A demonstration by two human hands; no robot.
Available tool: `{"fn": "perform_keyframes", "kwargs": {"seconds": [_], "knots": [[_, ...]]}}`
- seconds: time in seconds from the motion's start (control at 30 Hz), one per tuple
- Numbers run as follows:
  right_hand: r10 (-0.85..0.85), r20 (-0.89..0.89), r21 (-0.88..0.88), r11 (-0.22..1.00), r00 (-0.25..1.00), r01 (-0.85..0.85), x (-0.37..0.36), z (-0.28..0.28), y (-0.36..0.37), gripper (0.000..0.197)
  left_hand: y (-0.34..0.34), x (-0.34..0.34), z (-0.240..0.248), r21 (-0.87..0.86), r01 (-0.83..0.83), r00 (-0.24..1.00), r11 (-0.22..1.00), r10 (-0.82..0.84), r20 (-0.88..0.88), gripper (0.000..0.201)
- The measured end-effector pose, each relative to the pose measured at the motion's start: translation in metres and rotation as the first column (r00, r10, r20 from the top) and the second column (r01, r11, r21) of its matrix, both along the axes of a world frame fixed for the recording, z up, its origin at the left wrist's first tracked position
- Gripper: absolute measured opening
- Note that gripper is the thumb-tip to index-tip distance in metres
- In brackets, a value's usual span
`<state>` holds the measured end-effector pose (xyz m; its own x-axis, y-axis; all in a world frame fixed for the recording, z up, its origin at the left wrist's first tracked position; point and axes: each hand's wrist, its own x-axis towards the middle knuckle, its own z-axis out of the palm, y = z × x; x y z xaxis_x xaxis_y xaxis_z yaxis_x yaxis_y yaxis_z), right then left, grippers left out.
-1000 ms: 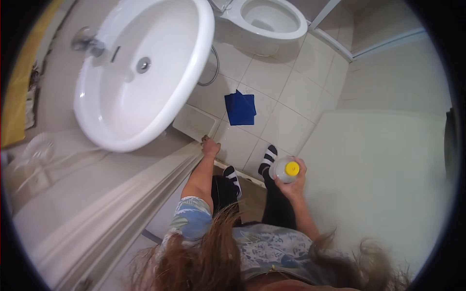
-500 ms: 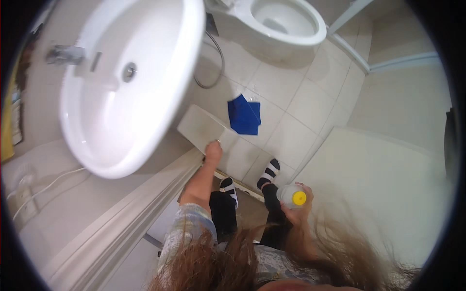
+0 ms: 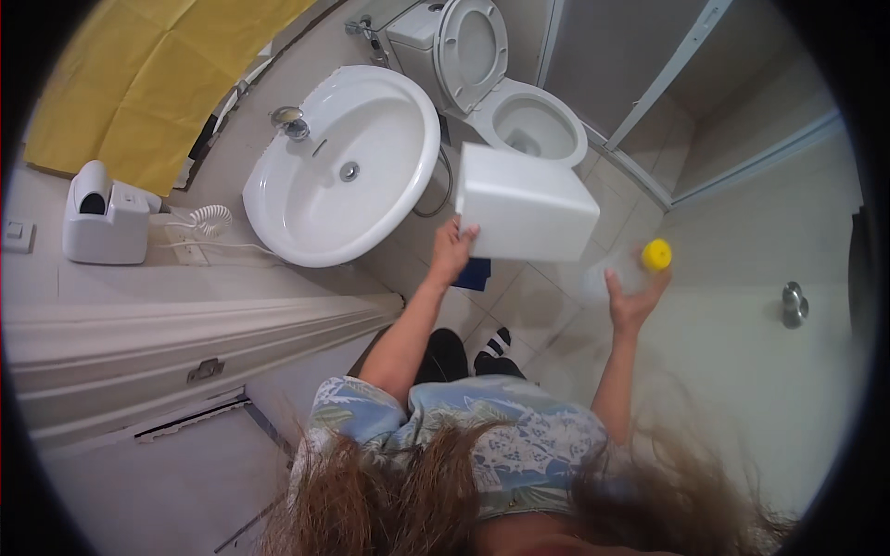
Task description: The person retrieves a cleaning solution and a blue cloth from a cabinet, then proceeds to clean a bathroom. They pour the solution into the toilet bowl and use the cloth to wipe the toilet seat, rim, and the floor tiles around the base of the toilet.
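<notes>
My left hand (image 3: 451, 252) grips the near left edge of a white box-shaped bin (image 3: 528, 206), its thumb on the side. The bin hangs tilted above the tiled floor, in front of the toilet; its inside is hidden. In my right hand (image 3: 636, 298) is a clear plastic bottle (image 3: 607, 276) with a yellow cap (image 3: 656, 254), leaning and blurred by motion. Bottle and bin are close to each other. Beneath the bin, a blue cloth-like piece (image 3: 475, 275) lies on the floor, partly covered from view.
A white washbasin (image 3: 278, 222) stands at the left, the toilet (image 3: 538, 125) with raised lid at the back. A white hair dryer (image 3: 107, 218) hangs on the left wall beneath a yellow sheet (image 3: 139, 83). The pale door (image 3: 732, 371) with a metal knob (image 3: 794, 306) is at the right.
My left hand has lifted the bin off the floor, up and to the right. My right hand has moved the bottle forward and outward. The head view has tilted up.
</notes>
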<state>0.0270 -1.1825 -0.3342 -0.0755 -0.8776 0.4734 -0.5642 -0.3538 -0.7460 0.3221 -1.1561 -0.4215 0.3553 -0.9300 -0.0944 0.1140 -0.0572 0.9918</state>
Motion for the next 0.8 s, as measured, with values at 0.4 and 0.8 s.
{"fn": "perform_keyframes", "kwargs": {"seconds": [0.4,0.8], "knots": [[0.103,0.072,-0.028,0.994,0.992,-0.101,-0.009,0.056,-0.04,0.085,-0.063,0.105,0.185,-0.348,-0.133,0.98,0.928,0.175,0.09,0.022],[0.033,0.017,0.196,0.98,0.999,-0.035,-0.005,0.046,-0.048,0.083,-0.337,0.081,0.081,-0.266,-0.019,0.693,0.964,-0.179,-0.698,0.035]]}}
